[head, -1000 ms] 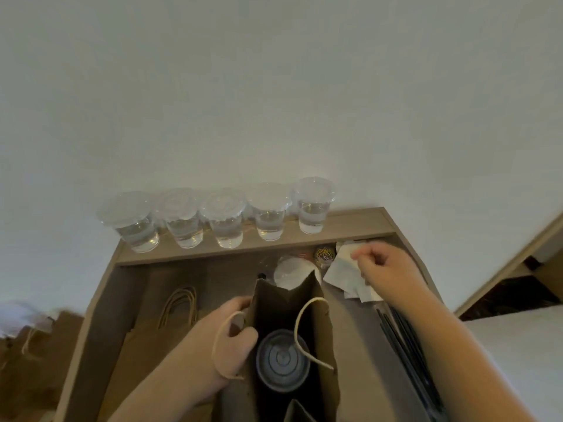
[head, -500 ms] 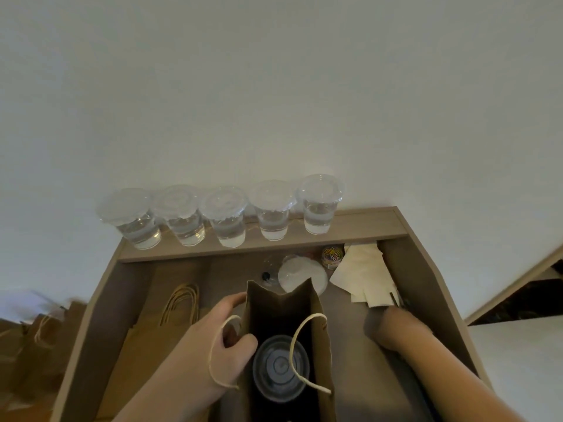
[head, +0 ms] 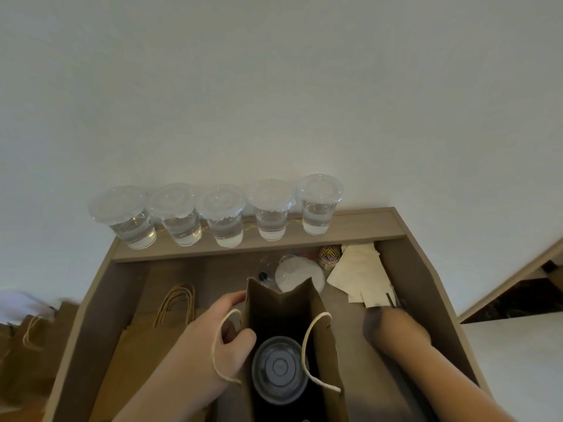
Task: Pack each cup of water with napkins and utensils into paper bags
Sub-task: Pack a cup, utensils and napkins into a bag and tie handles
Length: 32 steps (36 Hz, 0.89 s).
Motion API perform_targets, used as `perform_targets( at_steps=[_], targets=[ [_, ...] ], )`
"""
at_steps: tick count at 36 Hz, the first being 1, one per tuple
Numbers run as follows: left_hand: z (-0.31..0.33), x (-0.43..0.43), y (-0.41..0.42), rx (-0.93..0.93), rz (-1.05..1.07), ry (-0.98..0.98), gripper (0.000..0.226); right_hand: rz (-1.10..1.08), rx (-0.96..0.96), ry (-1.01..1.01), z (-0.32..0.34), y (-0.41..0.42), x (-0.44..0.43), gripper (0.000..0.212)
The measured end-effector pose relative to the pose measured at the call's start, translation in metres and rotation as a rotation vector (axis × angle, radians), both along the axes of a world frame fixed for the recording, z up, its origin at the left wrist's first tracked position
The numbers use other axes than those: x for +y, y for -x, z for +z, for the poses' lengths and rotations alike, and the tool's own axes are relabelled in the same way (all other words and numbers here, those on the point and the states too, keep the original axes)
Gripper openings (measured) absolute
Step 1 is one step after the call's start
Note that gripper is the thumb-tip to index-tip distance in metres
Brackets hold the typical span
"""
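Note:
A brown paper bag point(head: 326, 342) stands open in the middle of the desk recess, with a lidded cup point(head: 278, 368) inside it. My left hand point(head: 213, 339) grips the bag's left rim beside its string handle. My right hand point(head: 396, 327) is blurred and lies low to the right of the bag, knuckles up, with its fingers hidden. It sits just below the black utensils point(head: 391, 300) and the stack of napkins point(head: 359, 272). Several lidded cups of water point(head: 225, 214) stand in a row on the back ledge.
Flat paper bags with handles point(head: 176, 306) lie left of the open bag. A white round lid point(head: 300, 274) and a small jar of coloured clips point(head: 329, 255) sit behind it. More brown bags point(head: 27, 345) stand outside the left wall. The right wall point(head: 426, 284) hems in my right hand.
My right hand left the napkin stack and dropped back towards me, down to the utensils at the right of the bag. My left hand kept its hold on the bag.

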<state>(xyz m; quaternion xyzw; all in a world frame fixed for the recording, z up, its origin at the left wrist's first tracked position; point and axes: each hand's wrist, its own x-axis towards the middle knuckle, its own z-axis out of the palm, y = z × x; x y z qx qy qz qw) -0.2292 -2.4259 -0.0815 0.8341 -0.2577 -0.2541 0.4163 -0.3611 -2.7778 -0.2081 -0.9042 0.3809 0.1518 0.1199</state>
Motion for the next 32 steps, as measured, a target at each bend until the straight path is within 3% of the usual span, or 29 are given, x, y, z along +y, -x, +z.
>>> perform_targets(
  at_steps=[5, 9, 13, 15, 17, 20, 23, 28, 32],
  targets=[
    [0.004, 0.001, 0.000, -0.026, 0.000, -0.006, 0.047, 0.007, -0.233, -0.018, 0.047, 0.000, -0.001, 0.005],
    [0.007, -0.001, 0.001, -0.022, -0.021, -0.012, 0.044, 0.096, -0.474, -0.036, 0.119, 0.007, 0.009, 0.014],
    [0.008, -0.001, 0.000, -0.021, -0.030, -0.021, 0.045, 0.102, -0.959, -0.020, 0.206, 0.009, 0.035, 0.007],
    [0.008, 0.000, 0.000, -0.024, -0.037, -0.026, 0.046, 0.122, -1.265, -0.140, 0.245, 0.007, 0.053, 0.012],
    [0.008, 0.001, 0.000, -0.035, -0.041, -0.037, 0.045, 0.248, -1.452, -0.324, 0.271, 0.004, 0.072, 0.023],
    [0.006, 0.002, 0.000, -0.035, -0.040, -0.038, 0.046, 0.426, -1.504, -0.472, 0.283, -0.003, 0.094, 0.033],
    [0.006, 0.006, -0.002, 0.002, -0.054, -0.028, 0.044, 0.519, -1.541, -0.395, 0.281, -0.004, 0.106, 0.020],
    [0.006, 0.008, -0.003, 0.048, -0.061, -0.011, 0.045, 0.434, -1.854, -0.390, 0.288, 0.000, 0.097, 0.010],
    [0.007, 0.006, -0.003, 0.053, -0.077, -0.028, 0.046, 0.518, -1.808, -0.384, 0.279, -0.015, 0.103, 0.010]
  ],
)
